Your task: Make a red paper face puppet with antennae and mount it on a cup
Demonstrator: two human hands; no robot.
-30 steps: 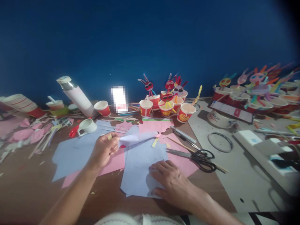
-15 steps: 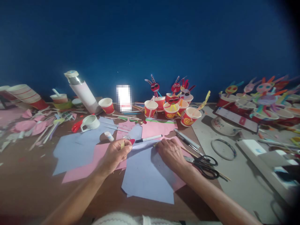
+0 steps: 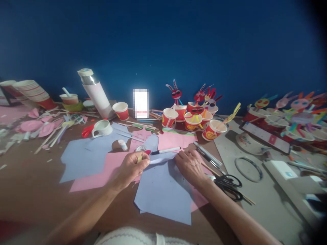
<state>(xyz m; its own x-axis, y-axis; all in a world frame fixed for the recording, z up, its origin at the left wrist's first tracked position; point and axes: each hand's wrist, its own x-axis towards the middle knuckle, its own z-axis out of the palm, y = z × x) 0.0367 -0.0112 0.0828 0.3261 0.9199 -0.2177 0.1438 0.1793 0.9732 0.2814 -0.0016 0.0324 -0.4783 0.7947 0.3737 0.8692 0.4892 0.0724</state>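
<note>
My left hand point(image 3: 133, 167) is closed in a pinch on a small yellow piece point(image 3: 139, 159), with a red tip point(image 3: 147, 152) showing just past the fingertips. Facing it, my right hand point(image 3: 189, 166) has its fingers curled down at the upper edge of the blue paper point(image 3: 163, 194); whatever they hold is hidden. A pale, lifted paper edge point(image 3: 161, 159) runs between both hands. Just beyond lies a black-and-white marker point(image 3: 166, 150). Left of it are a roll of clear tape point(image 3: 140, 148) and a small white bottle point(image 3: 123, 145).
Black-handled scissors point(image 3: 228, 187) lie beside my right forearm. A white mug point(image 3: 102, 128) and a tilted-looking thermos point(image 3: 98, 98) stand at the left. Paper cups point(image 3: 170, 117) with paper-faced figures line the back. Pink scraps and sticks point(image 3: 52, 127) cover the far left.
The whole view has shifted slightly, so things appear a little further right. My hands keep nearly the same pose, the left still pinching the yellow piece.
</note>
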